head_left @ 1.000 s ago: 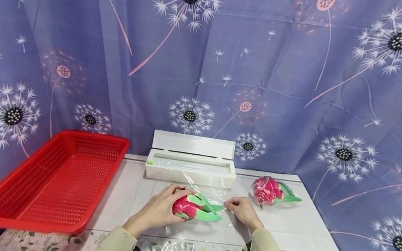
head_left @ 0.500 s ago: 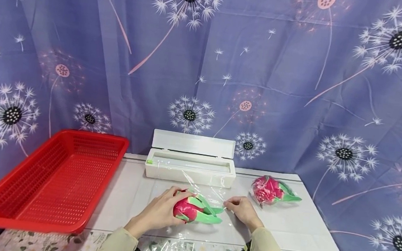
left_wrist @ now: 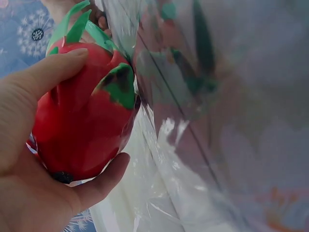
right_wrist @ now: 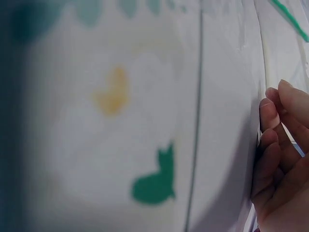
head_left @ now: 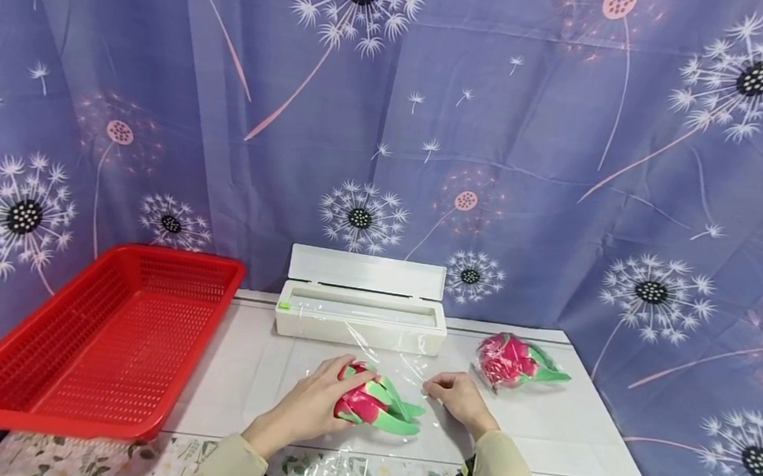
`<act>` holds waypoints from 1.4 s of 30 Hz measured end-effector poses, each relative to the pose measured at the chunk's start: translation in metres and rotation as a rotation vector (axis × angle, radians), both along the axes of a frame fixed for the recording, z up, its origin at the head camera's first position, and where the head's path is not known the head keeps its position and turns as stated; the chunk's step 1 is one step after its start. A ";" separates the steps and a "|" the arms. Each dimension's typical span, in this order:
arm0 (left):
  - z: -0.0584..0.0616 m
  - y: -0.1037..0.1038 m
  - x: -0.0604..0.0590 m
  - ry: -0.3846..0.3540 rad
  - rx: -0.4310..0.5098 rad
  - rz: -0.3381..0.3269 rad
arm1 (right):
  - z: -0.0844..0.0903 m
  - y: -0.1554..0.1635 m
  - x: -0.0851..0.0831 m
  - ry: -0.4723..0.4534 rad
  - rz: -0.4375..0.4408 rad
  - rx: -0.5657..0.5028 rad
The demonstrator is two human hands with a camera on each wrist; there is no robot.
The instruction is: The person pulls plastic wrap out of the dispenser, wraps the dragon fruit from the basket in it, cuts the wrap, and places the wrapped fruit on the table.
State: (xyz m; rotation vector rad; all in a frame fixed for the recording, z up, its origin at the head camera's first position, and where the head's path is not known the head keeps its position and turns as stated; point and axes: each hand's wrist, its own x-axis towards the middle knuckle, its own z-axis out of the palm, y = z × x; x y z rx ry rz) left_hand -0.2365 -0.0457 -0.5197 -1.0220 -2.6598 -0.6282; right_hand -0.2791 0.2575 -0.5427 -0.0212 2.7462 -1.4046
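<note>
My left hand (head_left: pixel 309 402) grips a dragon fruit (head_left: pixel 359 402), red with green leaf tips pointing right. The left wrist view shows the thumb lying over the top of the fruit (left_wrist: pixel 87 116) and a finger curled beneath it. Clear plastic wrap (head_left: pixel 348 470) runs under the fruit toward the table's front edge. Just right of the leaf tips, my right hand (head_left: pixel 465 401) pinches the wrap's edge between thumb and forefinger. In the right wrist view, this hand (right_wrist: pixel 285 140) has curled fingers against the table surface.
A white wrap dispenser (head_left: pixel 360 330) stands behind the hands, lid raised, with film drawn out in front. Another dragon fruit (head_left: pixel 512 360), covered in wrap, lies at the right. A red perforated basket (head_left: pixel 198 358) stands at the left. A patterned curtain (head_left: pixel 419 156) hangs behind the table.
My left hand has shifted slightly to the right with the dragon fruit, which has turned a little so its leaves point lower. The right hand has hardly moved.
</note>
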 end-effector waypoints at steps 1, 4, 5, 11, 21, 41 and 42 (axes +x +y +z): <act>0.000 0.001 0.000 0.009 -0.009 0.000 | 0.001 -0.001 0.000 0.003 0.003 0.000; 0.000 0.002 0.000 0.029 -0.019 -0.004 | 0.001 -0.002 0.000 0.008 0.010 0.009; 0.000 0.002 0.001 0.031 -0.019 -0.002 | 0.000 -0.002 0.000 0.010 0.013 0.011; 0.004 0.001 0.002 -0.019 -0.004 -0.019 | 0.000 -0.002 0.000 0.004 0.015 0.013; 0.018 -0.010 0.007 0.082 -0.008 -0.088 | 0.000 0.001 0.001 0.014 0.015 0.008; 0.016 -0.076 0.043 -0.037 -0.061 -0.124 | 0.034 0.019 0.037 0.132 0.194 0.123; 0.015 -0.080 0.047 -0.039 -0.073 -0.133 | 0.037 0.020 0.043 0.164 0.224 0.153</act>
